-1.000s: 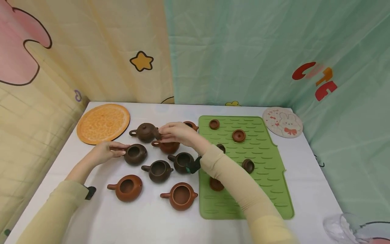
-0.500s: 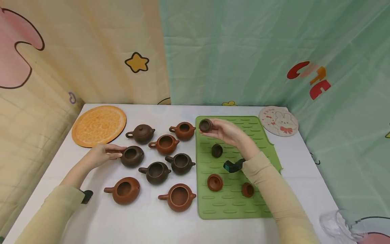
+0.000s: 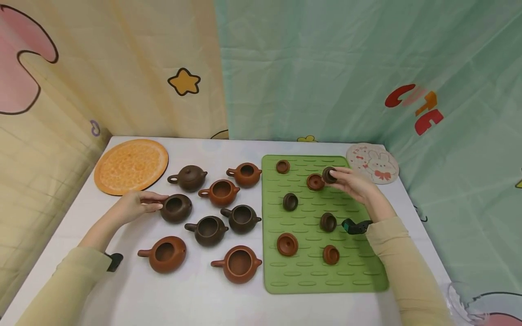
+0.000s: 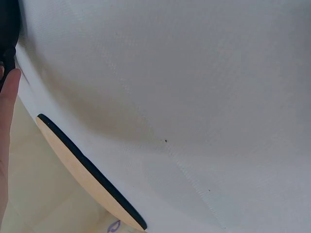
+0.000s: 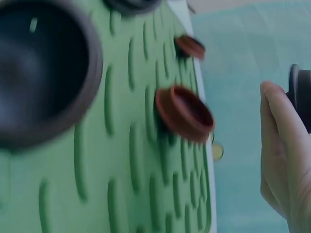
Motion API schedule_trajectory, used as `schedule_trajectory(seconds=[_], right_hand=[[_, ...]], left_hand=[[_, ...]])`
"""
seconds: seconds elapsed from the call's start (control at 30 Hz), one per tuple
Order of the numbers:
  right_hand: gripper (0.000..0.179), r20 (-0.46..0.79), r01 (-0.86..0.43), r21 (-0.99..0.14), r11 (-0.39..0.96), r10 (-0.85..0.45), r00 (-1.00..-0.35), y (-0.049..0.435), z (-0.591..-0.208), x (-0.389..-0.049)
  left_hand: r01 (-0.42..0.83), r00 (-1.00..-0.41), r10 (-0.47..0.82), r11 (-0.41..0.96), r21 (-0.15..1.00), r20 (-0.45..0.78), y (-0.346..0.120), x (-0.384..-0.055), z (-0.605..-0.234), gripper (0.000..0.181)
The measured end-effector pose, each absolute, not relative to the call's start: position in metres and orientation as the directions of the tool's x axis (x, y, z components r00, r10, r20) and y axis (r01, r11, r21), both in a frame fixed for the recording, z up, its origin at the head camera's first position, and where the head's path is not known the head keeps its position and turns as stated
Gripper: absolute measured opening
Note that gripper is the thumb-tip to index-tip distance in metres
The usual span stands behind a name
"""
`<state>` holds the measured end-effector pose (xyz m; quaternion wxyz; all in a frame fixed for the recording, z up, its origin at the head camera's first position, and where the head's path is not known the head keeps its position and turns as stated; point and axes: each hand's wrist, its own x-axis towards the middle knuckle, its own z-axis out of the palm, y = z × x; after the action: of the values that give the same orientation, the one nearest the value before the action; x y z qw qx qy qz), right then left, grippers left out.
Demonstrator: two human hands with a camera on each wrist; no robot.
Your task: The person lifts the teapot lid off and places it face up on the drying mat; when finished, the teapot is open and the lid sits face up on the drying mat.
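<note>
My left hand (image 3: 129, 210) pinches the handle of a dark brown teapot (image 3: 176, 208), lidless with its dark opening showing. In the left wrist view, a finger (image 4: 10, 97) and part of that teapot (image 4: 8, 24) show at the left edge. Over the back right of a green mat (image 3: 302, 274), my right hand (image 3: 354, 183) pinches a small dark lid (image 3: 329, 175), beside a red-brown lid (image 3: 315, 182). In the right wrist view, the right hand (image 5: 286, 150) and the held lid (image 5: 303, 97) are at the right edge.
Several brown and reddish teapots stand on the white table, including a lidded dark teapot (image 3: 190, 178) and a front red-brown teapot (image 3: 239, 264). Other lids lie on the mat, such as a dark lid (image 3: 290, 202). An orange round mat (image 3: 132, 166) and a rabbit coaster (image 3: 373, 163) lie behind.
My right hand has moved from over the teapots to the right, across the green mat, carrying the dark lid. The left hand stays at the same teapot.
</note>
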<state>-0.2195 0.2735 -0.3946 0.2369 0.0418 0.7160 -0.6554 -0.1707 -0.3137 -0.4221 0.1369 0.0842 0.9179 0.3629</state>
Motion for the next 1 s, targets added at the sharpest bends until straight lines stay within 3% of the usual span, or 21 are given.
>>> schedule_trajectory(seconds=[0.4, 0.6, 0.7, 1.0], right_hand=[[0.061, -0.417, 0.397, -0.888, 0.232, -0.043, -0.908, 0.313, -0.425, -0.23], [0.058, -0.39, 0.406, -0.82, 0.402, 0.125, -0.912, 0.315, -0.428, -0.23], [0.053, -0.366, 0.412, -0.809, 0.42, 0.19, -0.911, 0.316, -0.428, -0.23], [0.052, -0.372, 0.415, -0.817, 0.4, 0.184, -0.91, 0.316, -0.433, -0.233]], left_hand=[[0.05, -0.949, 0.238, 0.761, 0.647, -0.206, -0.316, -0.17, -0.422, 0.036], [0.052, -0.95, 0.242, 0.746, 0.664, -0.198, -0.314, -0.17, -0.422, 0.036], [0.042, -0.949, 0.24, 0.743, 0.668, -0.206, -0.313, -0.17, -0.422, 0.036], [0.029, -0.947, 0.228, 0.762, 0.647, -0.225, -0.312, -0.17, -0.421, 0.037]])
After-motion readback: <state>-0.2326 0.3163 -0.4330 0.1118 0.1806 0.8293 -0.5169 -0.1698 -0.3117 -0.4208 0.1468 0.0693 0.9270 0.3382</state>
